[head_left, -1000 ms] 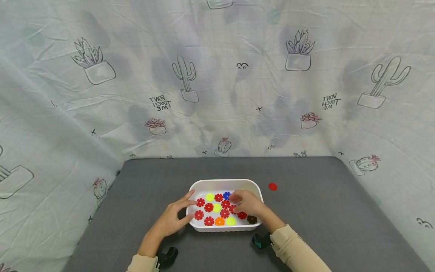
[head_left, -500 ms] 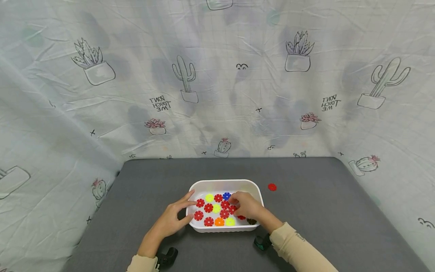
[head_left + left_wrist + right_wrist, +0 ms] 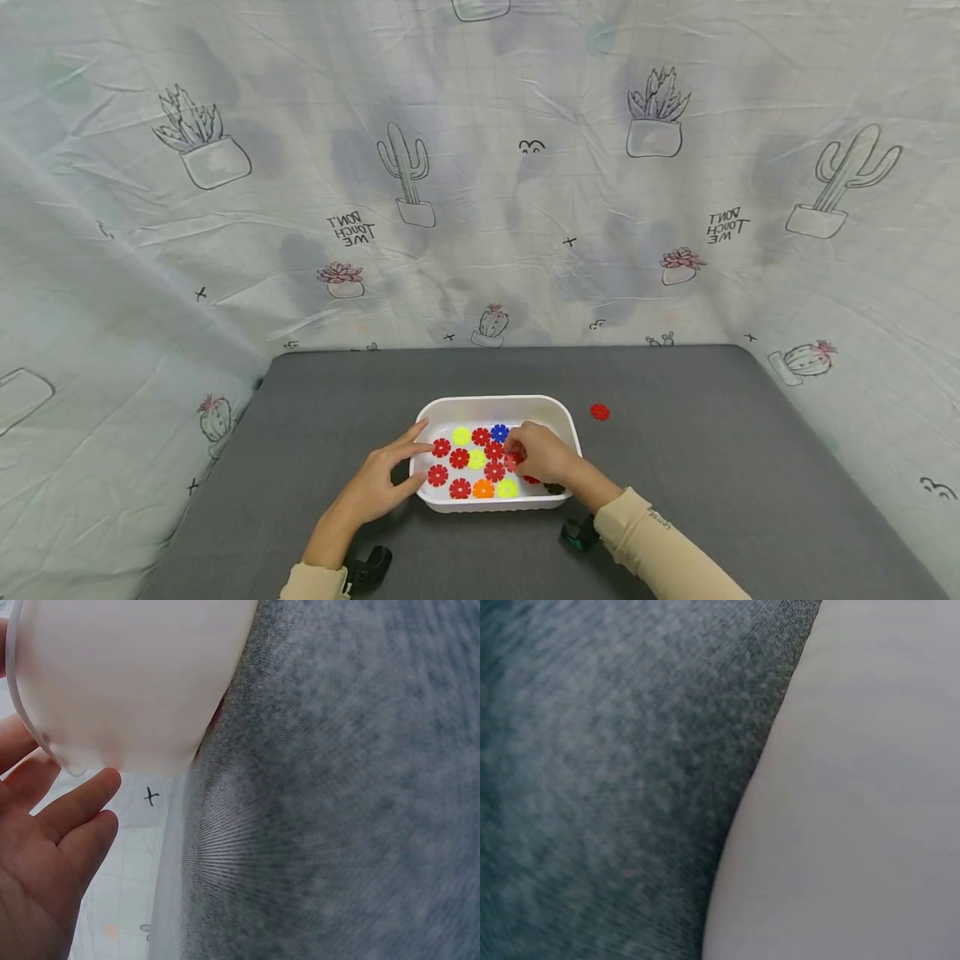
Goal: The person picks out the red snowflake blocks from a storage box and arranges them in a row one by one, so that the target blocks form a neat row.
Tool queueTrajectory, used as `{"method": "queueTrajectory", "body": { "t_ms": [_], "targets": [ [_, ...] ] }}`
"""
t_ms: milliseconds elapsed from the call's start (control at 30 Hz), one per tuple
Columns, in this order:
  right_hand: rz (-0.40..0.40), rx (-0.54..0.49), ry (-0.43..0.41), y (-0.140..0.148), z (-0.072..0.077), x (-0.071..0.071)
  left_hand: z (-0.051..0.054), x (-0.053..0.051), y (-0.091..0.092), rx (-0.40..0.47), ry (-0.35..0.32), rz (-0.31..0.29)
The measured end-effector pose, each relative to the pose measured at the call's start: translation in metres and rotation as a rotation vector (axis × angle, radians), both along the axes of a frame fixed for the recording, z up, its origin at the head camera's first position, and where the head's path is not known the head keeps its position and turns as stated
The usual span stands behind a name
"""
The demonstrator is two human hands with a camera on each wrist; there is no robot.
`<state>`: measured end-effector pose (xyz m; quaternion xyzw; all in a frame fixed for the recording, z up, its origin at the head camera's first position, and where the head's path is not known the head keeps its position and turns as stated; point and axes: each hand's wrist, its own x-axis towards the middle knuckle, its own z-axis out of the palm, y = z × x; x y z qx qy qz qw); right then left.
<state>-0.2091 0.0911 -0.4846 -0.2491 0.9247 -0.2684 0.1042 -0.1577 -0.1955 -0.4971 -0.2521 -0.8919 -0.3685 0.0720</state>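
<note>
A white plastic tray (image 3: 487,408) holds several notched, flower-shaped interlocking discs, mostly red, with yellow discs (image 3: 461,436), a blue disc (image 3: 499,433), an orange disc (image 3: 483,488) and a dark brown disc (image 3: 554,488). At its left end my left hand (image 3: 377,482) holds the rim, thumb and index finger reaching inside; the left wrist view has other fingers (image 3: 86,802) along the outer wall. My right hand (image 3: 551,458) reaches over the right side and pinches a red interlocking disc (image 3: 512,462) between thumb and index finger. Only tray and cloth appear in the right wrist view.
One red disc (image 3: 600,412) lies alone on the grey table (image 3: 675,450), right of the tray. Behind and at both sides hangs a white cloth (image 3: 480,167) printed with cacti. Black wrist devices (image 3: 369,570) sit under both forearms.
The right hand has shifted slightly down and its fingertips have come together on the red disc, now partly covering the brown one. The left hand and tray stay put.
</note>
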Motion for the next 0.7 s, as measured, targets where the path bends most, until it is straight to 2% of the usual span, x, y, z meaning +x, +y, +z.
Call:
{"method": "queueTrajectory", "body": {
  "t_ms": [400, 700],
  "targets": [
    [-0.007, -0.021, 0.035, -0.0001, 0.0009, 0.0007, 0.0009, -0.0002, -0.0005, 0.004, -0.001, -0.003],
    [-0.058, -0.106, -0.027, 0.0006, 0.0016, -0.0004, 0.0013, 0.0002, -0.0002, 0.008, 0.001, -0.004]
  ]
}}
